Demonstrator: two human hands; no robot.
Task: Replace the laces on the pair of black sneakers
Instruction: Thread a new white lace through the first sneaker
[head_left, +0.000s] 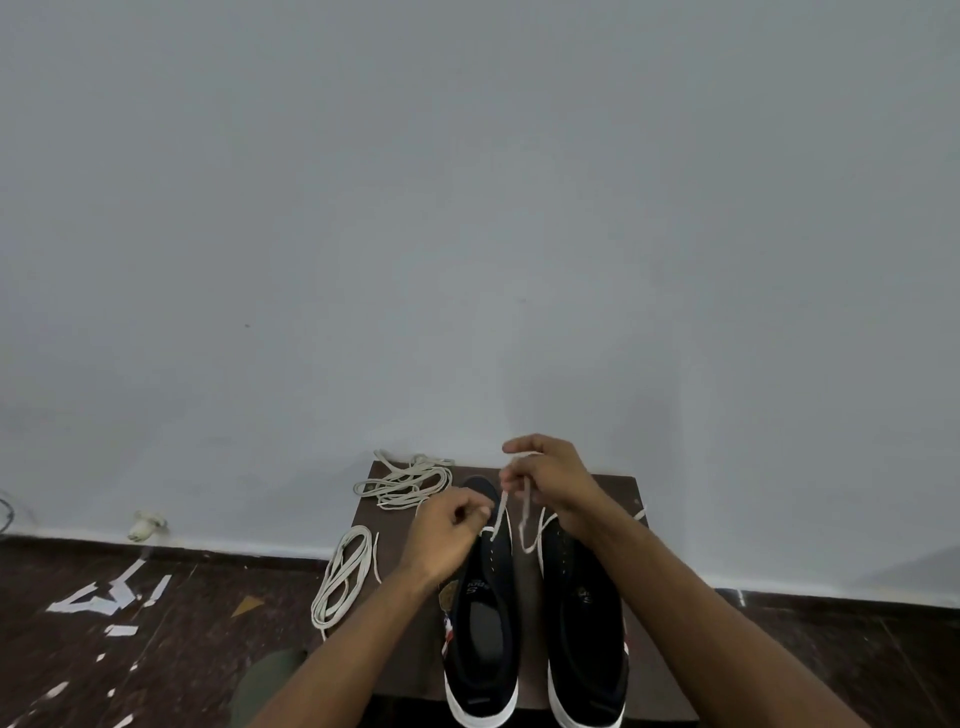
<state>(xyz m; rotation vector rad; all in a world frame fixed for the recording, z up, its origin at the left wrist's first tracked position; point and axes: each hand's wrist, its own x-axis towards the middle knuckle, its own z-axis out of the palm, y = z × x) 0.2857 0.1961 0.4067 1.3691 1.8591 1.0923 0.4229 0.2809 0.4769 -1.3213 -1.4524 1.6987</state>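
Two black sneakers with white soles stand side by side on a small brown table (652, 670), toes pointing away from me: the left sneaker (485, 623) and the right sneaker (584, 623). A white lace (525, 525) runs up from the left sneaker's front eyelets. My left hand (447, 530) pinches one end of it over the toe. My right hand (550, 480) is raised a little higher and grips the other end, which hangs down in a loop between the shoes.
A loose pile of white laces (408, 480) lies at the table's far left corner. Another coiled lace (343, 574) hangs over the left edge. White paper scraps (111, 595) litter the dark floor at left. A pale wall rises right behind the table.
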